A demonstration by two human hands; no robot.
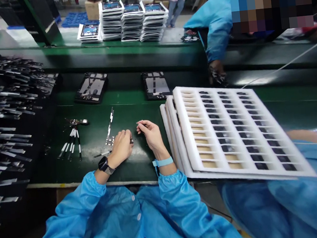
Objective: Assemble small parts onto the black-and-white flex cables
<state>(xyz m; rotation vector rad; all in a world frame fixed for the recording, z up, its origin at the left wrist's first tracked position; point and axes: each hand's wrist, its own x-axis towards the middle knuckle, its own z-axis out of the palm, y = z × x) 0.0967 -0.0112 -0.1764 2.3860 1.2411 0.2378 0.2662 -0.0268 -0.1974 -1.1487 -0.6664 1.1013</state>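
So the bit worth talking about is the little circuit board (110, 141) on the green desk (140, 165), partly tucked under the left hand (123, 145), with a narrow black-and-white strip (110, 123) running away from its left end. Looks super light to me, so weight's a non-issue; I'd worry more about it skating around on that smooth top.

My guess is the board itself is stiff and the strip is thin and bendy, so hold the board by its edges and don't lift or tug it by the strip. Creasing it or tearing it at the join seems like the easy way to wreck one. I'd keep fingertips off the small parts too.

As for the grip: the left one is curled down over the board, but the knuckles hide whether it's clamped on anything. The right hand (151, 132) is just beside it, raised a bit, thumb and fingertips near each other; can't tell if they meet or pinch something tiny.

Watch the bunch of similar pieces (74, 122) to the left, btw, those strips look easy to snag.
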